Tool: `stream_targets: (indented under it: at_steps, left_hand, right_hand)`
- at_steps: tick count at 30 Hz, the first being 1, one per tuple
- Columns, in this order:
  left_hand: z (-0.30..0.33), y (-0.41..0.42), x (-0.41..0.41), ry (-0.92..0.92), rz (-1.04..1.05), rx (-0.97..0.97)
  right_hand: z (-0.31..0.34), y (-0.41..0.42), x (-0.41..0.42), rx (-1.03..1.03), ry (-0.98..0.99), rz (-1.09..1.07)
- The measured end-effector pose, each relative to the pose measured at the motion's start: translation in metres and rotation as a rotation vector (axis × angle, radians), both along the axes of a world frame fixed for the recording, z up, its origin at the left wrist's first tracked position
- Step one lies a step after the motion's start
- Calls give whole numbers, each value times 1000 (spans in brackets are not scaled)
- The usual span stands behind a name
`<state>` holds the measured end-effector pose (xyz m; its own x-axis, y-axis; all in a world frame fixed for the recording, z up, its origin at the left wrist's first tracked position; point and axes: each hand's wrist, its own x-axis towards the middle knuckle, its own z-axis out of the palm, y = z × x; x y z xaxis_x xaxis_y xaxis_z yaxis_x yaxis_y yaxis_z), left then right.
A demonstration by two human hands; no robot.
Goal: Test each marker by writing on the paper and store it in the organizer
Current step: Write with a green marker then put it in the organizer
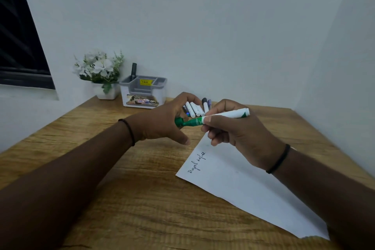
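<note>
On your paper (pixel 233 178) you have one black handwritten line starting "Royal"; its second word is illegible. The organizer (pixel 143 93) bears a yellow price sticker (pixel 146 82) and a front label (pixel 142 101) showing "OPL".

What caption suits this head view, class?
Both hands hold a green marker above the paper, with one marker already in the organizer.

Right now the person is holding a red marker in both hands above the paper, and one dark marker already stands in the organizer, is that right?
Not quite. The head view shows the marker is green, not red. The left hand grips its cap end and the right hand its barrel, above the paper, and one dark marker stands in the organizer.
</note>
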<state>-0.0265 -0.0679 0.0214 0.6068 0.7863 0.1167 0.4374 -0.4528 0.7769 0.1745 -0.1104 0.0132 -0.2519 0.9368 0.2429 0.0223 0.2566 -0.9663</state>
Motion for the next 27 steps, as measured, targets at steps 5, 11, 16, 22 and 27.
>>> stream_targets:
  at_steps: [5, 11, 16, 22, 27]
  left_hand:
    - [1, 1, 1, 45, -22, 44]
    - [-1, 2, 4, 81, -36, 65]
    - [-5, 1, 9, 41, -66, 83]
    - [-12, 1, 19, -633, -45, -123]
    - [-13, 1, 24, -891, -40, -228]
  right_hand:
    - [2, -1, -1, -17, 43, -33]
    - [1, 3, 0, -22, 41, -46]
    - [-2, 2, -3, -72, 76, 39]
    - [-3, -1, -8, -117, 217, 124]
    - [-8, 2, -17, -78, 263, 113]
